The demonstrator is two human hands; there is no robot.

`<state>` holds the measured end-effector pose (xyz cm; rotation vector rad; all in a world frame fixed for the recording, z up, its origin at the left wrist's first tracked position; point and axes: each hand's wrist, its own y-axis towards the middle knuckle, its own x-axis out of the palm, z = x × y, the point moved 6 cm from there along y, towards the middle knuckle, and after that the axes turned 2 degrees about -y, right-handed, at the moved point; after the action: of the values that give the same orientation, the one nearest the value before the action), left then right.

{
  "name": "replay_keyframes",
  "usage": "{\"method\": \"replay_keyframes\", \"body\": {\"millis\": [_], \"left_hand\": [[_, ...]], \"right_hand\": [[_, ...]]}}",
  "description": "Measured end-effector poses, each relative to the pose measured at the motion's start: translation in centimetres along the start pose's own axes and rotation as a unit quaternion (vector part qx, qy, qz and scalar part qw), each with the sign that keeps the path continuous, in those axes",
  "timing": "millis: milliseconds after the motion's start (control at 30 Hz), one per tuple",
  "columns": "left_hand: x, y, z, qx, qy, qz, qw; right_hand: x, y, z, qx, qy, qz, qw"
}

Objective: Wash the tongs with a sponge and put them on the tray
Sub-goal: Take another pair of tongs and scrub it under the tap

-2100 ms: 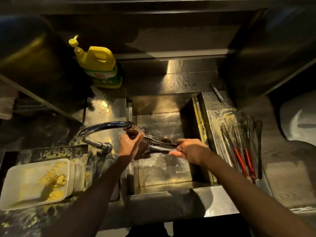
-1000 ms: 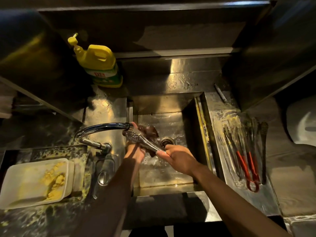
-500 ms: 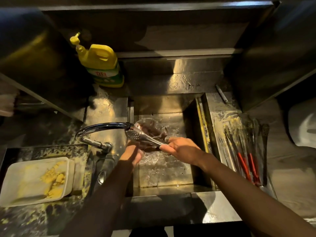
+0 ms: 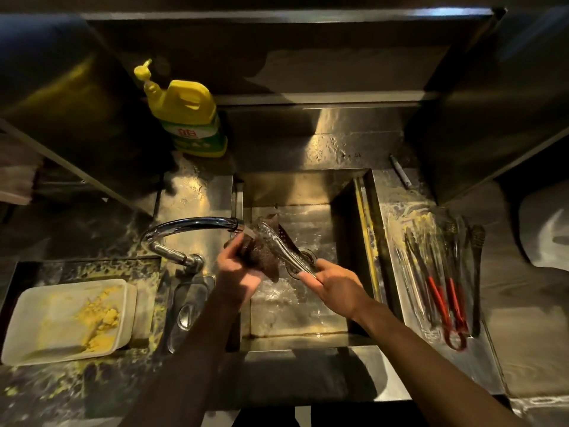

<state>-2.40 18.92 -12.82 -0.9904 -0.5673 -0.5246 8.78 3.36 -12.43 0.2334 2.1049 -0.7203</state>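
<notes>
A dim commercial kitchen wash station: a steel sink [image 4: 295,186] with curved tap [image 4: 191,224], yellow detergent jug [image 4: 187,115] behind, and food-smeared steel worktop [image 4: 92,386] around

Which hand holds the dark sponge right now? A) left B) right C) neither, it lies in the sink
A: the left hand grips the dark brown sponge against the perforated metal tongs, which the right hand holds by the handle end.
</notes>
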Motion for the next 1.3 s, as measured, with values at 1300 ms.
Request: {"method": "replay_keyframes", "body": {"millis": [1300], "left_hand": [[-1.7,1.8,2.0,0.120,0.499,0.106,0.852]], "right_hand": [[-2.6,1.4,1.6,-0.047,-0.120,-0.113,0.985]]}}
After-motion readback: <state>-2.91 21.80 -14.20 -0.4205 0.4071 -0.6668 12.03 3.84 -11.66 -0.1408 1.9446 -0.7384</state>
